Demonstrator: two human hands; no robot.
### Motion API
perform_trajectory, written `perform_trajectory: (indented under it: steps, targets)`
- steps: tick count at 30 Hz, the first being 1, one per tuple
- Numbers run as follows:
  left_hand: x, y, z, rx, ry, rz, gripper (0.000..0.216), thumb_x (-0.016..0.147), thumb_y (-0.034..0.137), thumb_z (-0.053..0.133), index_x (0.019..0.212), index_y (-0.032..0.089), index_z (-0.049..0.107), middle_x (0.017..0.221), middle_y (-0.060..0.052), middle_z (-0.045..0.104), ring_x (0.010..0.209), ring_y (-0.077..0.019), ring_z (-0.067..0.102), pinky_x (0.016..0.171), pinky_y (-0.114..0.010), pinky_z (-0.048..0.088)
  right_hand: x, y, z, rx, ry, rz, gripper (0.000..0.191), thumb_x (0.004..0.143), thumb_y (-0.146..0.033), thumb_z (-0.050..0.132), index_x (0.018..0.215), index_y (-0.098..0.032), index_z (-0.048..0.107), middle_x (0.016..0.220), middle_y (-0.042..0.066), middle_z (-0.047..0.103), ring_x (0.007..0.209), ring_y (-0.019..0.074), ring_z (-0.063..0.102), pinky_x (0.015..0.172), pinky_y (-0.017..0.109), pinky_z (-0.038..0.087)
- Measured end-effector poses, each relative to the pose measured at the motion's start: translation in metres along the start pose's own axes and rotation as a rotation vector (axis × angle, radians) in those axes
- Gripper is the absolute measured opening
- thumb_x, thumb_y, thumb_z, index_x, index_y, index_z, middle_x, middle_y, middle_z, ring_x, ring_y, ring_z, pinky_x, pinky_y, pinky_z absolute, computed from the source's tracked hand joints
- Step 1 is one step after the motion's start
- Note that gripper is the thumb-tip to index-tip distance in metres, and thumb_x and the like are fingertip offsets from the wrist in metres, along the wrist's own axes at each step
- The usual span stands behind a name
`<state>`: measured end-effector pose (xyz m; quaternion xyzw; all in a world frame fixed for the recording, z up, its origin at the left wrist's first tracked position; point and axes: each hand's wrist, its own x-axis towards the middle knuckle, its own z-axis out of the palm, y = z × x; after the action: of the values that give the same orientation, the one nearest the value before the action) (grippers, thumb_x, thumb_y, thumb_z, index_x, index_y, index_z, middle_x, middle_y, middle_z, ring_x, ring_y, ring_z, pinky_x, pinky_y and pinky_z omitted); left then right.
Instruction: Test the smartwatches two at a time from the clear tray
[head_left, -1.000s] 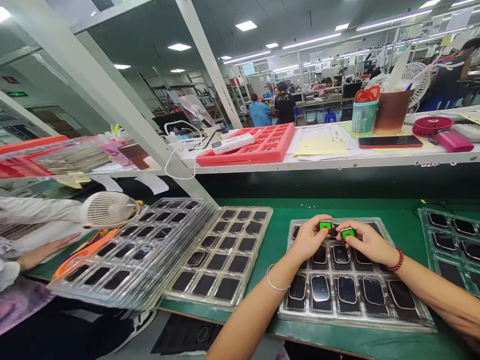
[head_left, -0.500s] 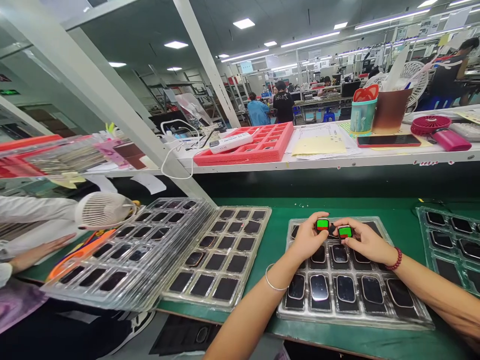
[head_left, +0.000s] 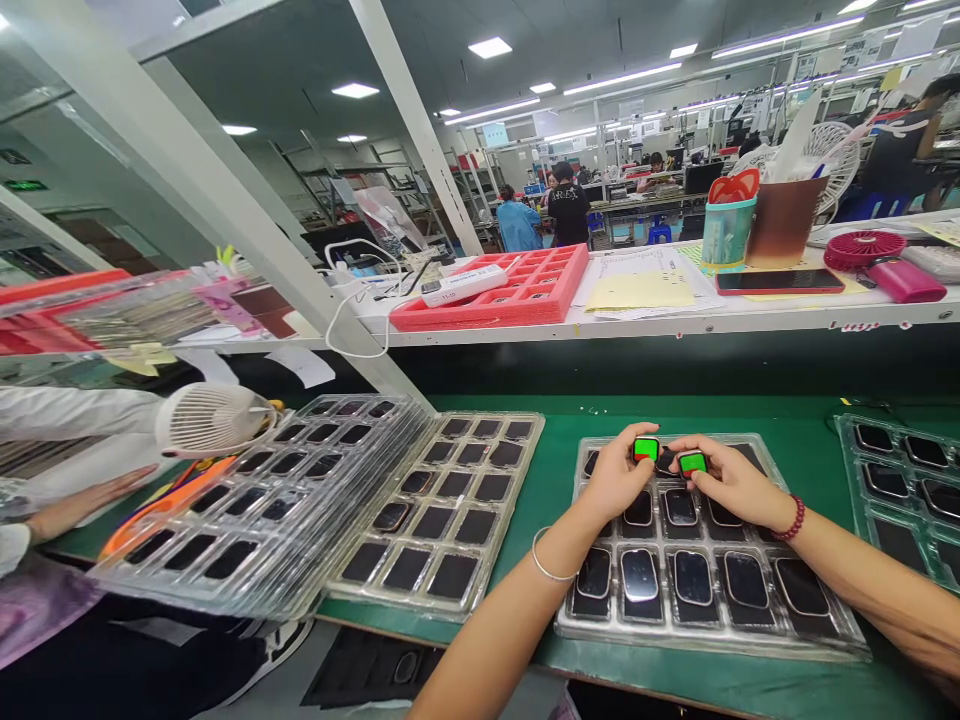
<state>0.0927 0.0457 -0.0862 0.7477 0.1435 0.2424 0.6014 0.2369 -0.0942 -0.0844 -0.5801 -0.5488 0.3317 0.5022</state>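
Observation:
My left hand (head_left: pixel 616 478) pinches a small watch body with a lit green screen (head_left: pixel 646 449) over the far end of a clear blister tray (head_left: pixel 825 625). My right hand (head_left: pixel 731 482) holds a second green-lit watch body (head_left: pixel 692 462) right beside it. Both hands hover close together above the tray's back rows. The tray's pockets hold several dark-screened watch bodies (head_left: pixel 642 575). A silver bangle circles my left wrist, a red bead bracelet my right.
A second tray (head_left: pixel 442 590) and a fanned stack of trays (head_left: pixel 247 560) lie to the left on the green mat. Another tray (head_left: pixel 911 490) is at the right edge. A white fan (head_left: pixel 214 420) and a co-worker's hand (head_left: pixel 82 505) are far left. A shelf (head_left: pixel 675 325) runs above.
Both watch screens went from partly red to fully green. My hands barely shifted over the tray.

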Motion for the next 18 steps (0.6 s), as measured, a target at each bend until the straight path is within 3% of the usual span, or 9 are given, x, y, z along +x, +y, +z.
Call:
perform_trajectory:
  steps: [3,9,18]
  targets:
    - [0.0000,-0.0012,-0.0001,-0.002,-0.007,-0.006,0.045,0.074,0.008,0.051,0.118,0.018,0.053,0.090,-0.004,0.063,0.073,-0.0136,0.057,0.069,-0.025,0.047,-0.0004,-0.0011,-0.0003,-0.023,0.003,-0.006,0.037,0.082,-0.013,0.049,0.118,-0.021,0.050,0.102,0.006,0.062,0.084,0.0173,0.061,0.074,0.032,0.053]
    - [-0.0004,0.0005,-0.0005,0.010,-0.011,-0.001,0.044,0.075,0.009,0.052,0.118,0.019,0.053,0.092,-0.005,0.063,0.076,-0.0146,0.058,0.071,-0.026,0.049,-0.0008,-0.0045,0.0004,-0.024,0.013,-0.008,0.031,0.081,-0.015,0.049,0.112,-0.021,0.051,0.100,0.007,0.062,0.086,0.0183,0.061,0.073,0.032,0.052]
    - [-0.0003,-0.0025,0.0001,-0.031,-0.031,0.007,0.046,0.078,0.011,0.048,0.123,0.018,0.052,0.100,-0.007,0.063,0.082,-0.0157,0.061,0.077,-0.029,0.052,-0.0014,-0.0077,-0.0004,-0.091,0.038,-0.030,0.029,0.079,-0.014,0.050,0.108,-0.021,0.050,0.092,0.005,0.064,0.087,0.0191,0.060,0.079,0.034,0.048]
